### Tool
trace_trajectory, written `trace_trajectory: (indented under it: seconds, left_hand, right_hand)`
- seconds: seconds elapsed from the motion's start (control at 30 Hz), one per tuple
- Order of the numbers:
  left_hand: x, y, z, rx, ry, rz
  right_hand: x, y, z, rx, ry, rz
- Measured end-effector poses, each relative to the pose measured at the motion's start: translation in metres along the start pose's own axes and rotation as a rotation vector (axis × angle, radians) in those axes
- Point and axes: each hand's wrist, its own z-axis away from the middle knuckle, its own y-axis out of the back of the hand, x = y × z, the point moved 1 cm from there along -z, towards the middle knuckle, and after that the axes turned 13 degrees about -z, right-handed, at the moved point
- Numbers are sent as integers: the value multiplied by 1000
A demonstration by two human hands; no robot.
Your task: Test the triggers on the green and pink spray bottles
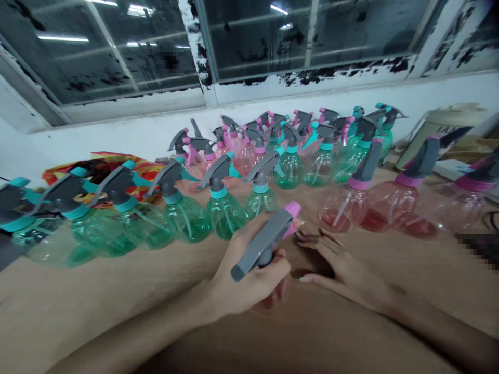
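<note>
The left hand point(249, 283) has its grip clenched around a spray bottle point(265, 242), fingers wrapped about the neck just under the grey trigger head. The pink nozzle points toward 1 o'clock. Only a little of the bottle's pink body shows below the palm, and it stands on the bench point(421, 259) near the middle of the view.

The right hand point(345, 270) lies flat on the bench at 3 o'clock from the bottle, its grip released and fingers spread. The fingertips reach toward the nozzle; I cannot tell whether they touch it.

A row of green bottles point(187, 215) with teal collars runs from 9 to 12 o'clock of the held bottle, standing close side by side. A row of pink bottles point(346, 208) runs from 1 to 3 o'clock. Behind both, at 12 o'clock, a crowd of mixed bottles point(290, 156) stands against the white wall. A colourful bag point(117, 158) lies behind the green row at 10 o'clock, and a cream jug point(440, 130) stands far off at 2 o'clock. A window point(249, 36) with peeling paint runs above the wall.
</note>
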Motion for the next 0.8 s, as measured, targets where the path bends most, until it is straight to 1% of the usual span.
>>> trace_trajectory:
  seconds: [0.03,0.13,0.33,0.47,0.67,0.8]
  left_hand:
    - [1,1,0,3,-29,-13]
    - [1,4,0,29,-45,-70]
    - [-2,6,2,44,1,-110]
    - [-3,8,0,36,-19,-98]
    - [-12,4,-1,21,71,-134]
    - [-13,1,1,9,119,-121]
  right_hand:
    - [0,0,0,0,2,-2]
    - [1,0,0,-5,12,-9]
    - [0,0,0,-3,2,-27]
    - [1,-1,0,-10,-12,-34]
    - [1,-1,1,-5,-8,-47]
    - [0,0,0,2,-4,-55]
